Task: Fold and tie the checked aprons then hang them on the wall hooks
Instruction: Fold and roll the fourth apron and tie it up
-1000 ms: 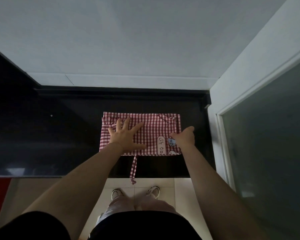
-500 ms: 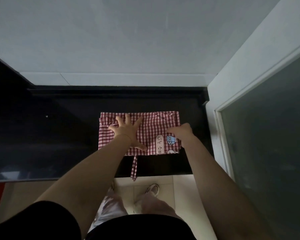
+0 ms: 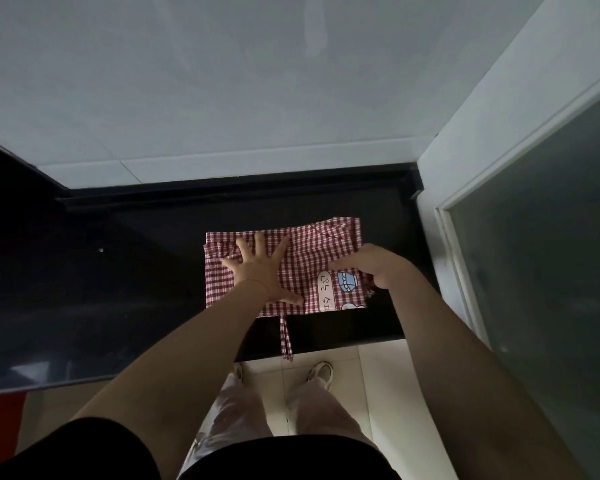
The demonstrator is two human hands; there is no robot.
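A red-and-white checked apron (image 3: 307, 249) lies folded into a rectangle on the black counter (image 3: 118, 278), near its right end. A cartoon print shows on the apron's near right corner. My left hand (image 3: 260, 268) presses flat on the left half, fingers spread. My right hand (image 3: 366, 266) is at the right edge; its fingers lie over the cloth and its thumb is at the bunched edge, pinching it. One checked tie strap (image 3: 286, 337) hangs over the counter's front edge.
A pale wall (image 3: 222, 81) rises behind the counter; no hooks are in view. A white-framed frosted glass door (image 3: 551, 278) stands close on the right. Below the counter edge are a light tiled floor and my shoes (image 3: 321, 374).
My right hand has opened out from a bunched grip and reached further left over the apron's right edge. My left hand stays flat on the cloth. The camera view tilted slightly.
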